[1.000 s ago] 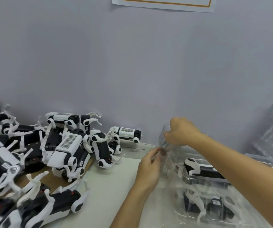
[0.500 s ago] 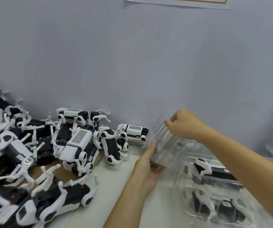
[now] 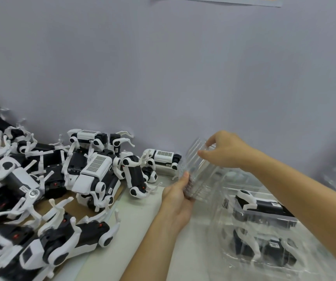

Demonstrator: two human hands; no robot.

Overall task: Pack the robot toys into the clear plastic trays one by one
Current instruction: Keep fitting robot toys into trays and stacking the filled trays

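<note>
Gripping an empty clear plastic tray (image 3: 200,171) tilted on edge right of centre, the left hand (image 3: 180,196) clasps its lower end while the right hand (image 3: 227,152) pinches its upper rim. The heaped black-and-white robot toys (image 3: 94,175) lie on the pale desk (image 3: 142,220) to the left, nearer the left hand.

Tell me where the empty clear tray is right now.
In the head view, right of centre: the empty tray is held tilted between left hand and right hand, near the wall, beside the packed tray.
</note>
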